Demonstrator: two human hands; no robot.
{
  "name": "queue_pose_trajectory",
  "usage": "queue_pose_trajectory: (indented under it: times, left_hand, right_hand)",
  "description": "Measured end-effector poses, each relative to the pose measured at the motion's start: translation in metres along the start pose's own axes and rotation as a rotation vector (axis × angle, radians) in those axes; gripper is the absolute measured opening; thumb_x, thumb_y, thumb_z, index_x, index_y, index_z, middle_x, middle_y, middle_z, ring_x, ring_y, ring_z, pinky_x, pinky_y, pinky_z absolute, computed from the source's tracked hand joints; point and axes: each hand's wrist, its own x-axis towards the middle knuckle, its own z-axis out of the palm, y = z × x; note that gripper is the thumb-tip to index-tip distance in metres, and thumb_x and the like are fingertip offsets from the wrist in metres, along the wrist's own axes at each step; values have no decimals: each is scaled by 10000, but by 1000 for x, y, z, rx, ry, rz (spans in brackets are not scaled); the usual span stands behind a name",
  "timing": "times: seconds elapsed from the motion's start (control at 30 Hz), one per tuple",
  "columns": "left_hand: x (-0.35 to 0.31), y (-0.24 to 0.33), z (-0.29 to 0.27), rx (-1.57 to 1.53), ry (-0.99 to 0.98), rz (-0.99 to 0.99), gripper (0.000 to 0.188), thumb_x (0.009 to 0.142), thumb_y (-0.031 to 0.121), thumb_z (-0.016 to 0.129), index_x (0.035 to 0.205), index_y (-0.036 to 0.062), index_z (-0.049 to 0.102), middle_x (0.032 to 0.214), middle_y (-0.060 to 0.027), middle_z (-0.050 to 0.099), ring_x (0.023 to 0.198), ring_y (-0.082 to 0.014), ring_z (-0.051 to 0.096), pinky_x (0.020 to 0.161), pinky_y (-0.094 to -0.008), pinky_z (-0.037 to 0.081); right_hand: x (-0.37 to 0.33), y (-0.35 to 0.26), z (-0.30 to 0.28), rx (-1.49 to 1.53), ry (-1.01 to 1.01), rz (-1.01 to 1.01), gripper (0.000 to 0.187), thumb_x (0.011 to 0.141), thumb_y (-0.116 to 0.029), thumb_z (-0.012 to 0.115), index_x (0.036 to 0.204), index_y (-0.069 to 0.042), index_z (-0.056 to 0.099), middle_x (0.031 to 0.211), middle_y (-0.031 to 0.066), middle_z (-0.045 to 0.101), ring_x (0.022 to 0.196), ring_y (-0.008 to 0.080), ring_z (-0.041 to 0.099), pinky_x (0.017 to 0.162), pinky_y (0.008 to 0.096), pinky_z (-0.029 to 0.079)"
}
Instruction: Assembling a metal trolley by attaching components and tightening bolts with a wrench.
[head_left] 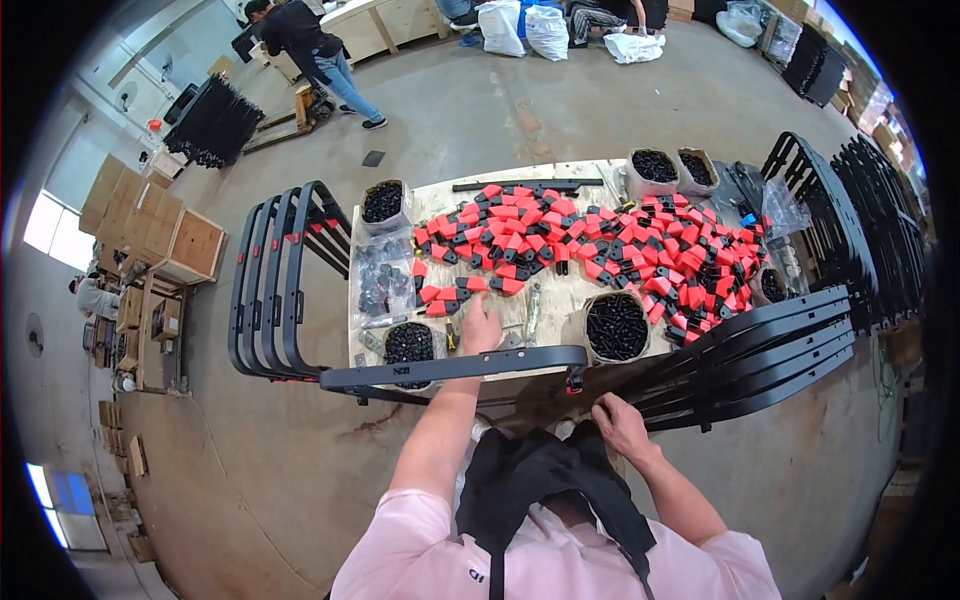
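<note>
My left hand is stretched forward over the near edge of the desk, fingers extended and loosely spread, touching down just short of the heap of red-and-black plastic clip parts; I cannot tell whether it has one pinched yet. My right hand is drawn back close to my body, below the near edge, fingers curled at the black apron fabric; what it grips, if anything, is hidden.

The long black metal frame bar lies across the near edge of the desk, directly under my left forearm, with a small red-and-black fitting at its right end.

Step in hand, as I judge it: picking a clip part from the heap for fitting to the bar. The next move calls for closing the fingers on one single part without dragging its neighbours.

Pose: left arm nearly straight, reaching over the bar; right elbow bent, wrist tucked inward. A round tub of black screws stands at the near edge, right of the left hand.
</note>
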Motion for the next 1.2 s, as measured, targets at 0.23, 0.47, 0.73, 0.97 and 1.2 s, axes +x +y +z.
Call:
queue_pose_trajectory:
  times: [0.23,0.47,0.73,0.97,1.2]
  left_hand:
    - [83,-37,-19,876,225,167,372,988,207,597,1350,239,677,1383,-141,583,1323,-341,526,1059,-485,438]
    - [87,-17,-26,747,152,347,299,919,211,702,1215,208,743,1238,-113,601,1213,-320,558,1009,-469,451]
    - [4,-9,-46,-304,8,127,500,940,208,774,1407,111,626,842,-89,716,735,-209,689,663,-349,552]
    - [-146,-2,-46,-1286,-293,-244,368,1100,241,599,1438,105,545,1053,-75,718,853,-161,716,716,-278,583]
    - [-234,-19,-58,-1151,-45,-198,276,1101,194,597,1342,124,480,1077,-77,664,884,-159,682,781,-316,572]
  right_hand:
    - [-25,-28,10,-8,33,181,250,1028,-262,632,1097,-28,687,1056,221,720,1025,435,686,878,497,542]
    - [-23,-33,-10,4,180,296,232,1004,-239,659,1081,-21,679,1001,209,723,974,403,708,840,468,553]
    - [62,-19,-31,-144,320,45,219,962,-191,699,1113,-35,664,998,187,704,946,383,703,834,465,554]
    - [152,1,-28,-424,199,-188,304,937,-216,719,1153,-34,608,1054,232,700,1004,435,693,868,541,555]
    - [181,0,-25,-532,-18,-270,244,938,-98,641,1161,-17,581,1092,270,710,1020,475,694,891,583,536]
